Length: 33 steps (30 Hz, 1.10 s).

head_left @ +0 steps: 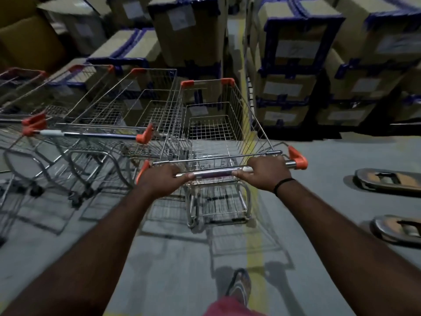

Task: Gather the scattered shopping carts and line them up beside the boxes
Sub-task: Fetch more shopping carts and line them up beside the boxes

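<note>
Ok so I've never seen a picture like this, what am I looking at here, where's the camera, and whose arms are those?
There is no machine here. The one picture comes from a wide-angle camera worn on a person's head, looking forward and down, so the two arms reaching in from the bottom are that person's own. The left hand and the right hand each grip the handle bar of a wire shopping cart with orange corner caps. Left of it, more carts stand side by side, all facing stacked cardboard boxes sealed with blue tape. Everything stands on a grey floor with a yellow line. Near the bottom edge you see the person's foot in a sandal.
</note>
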Each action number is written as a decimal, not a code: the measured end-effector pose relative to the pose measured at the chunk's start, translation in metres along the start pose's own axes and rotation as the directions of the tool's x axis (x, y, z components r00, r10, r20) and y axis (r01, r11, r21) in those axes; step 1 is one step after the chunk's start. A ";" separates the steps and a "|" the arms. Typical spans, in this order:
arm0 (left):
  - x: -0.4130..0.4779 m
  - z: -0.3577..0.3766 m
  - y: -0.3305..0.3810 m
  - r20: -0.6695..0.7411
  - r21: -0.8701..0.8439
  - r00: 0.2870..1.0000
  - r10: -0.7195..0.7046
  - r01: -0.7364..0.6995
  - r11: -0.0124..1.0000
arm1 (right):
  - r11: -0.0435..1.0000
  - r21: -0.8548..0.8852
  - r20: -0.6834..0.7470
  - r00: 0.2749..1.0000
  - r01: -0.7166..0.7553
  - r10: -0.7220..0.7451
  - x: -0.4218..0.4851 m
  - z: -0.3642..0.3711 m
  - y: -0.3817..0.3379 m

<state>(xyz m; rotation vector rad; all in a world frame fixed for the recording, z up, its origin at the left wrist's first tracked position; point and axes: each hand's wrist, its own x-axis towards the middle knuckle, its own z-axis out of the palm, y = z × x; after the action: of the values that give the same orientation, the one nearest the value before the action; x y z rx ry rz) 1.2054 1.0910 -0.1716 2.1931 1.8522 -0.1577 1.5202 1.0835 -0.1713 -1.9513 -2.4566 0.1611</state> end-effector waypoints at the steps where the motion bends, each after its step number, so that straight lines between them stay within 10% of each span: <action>1: -0.006 0.003 -0.004 -0.016 0.006 1.000 0.015 -0.014 1.000 | 1.000 0.008 0.007 1.000 0.014 -0.014 -0.006 -0.001 -0.003; 33: -0.231 0.084 -0.022 -0.062 0.130 0.994 -0.087 0.094 0.987 | 0.993 -0.027 0.046 0.992 -0.113 0.115 -0.246 0.021 -0.084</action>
<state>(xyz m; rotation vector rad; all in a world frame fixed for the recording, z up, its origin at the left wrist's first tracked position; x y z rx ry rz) 1.1499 0.8518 -0.1964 2.2210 2.0279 -0.2468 1.4936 0.8241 -0.1697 -2.1232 -2.3865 0.1806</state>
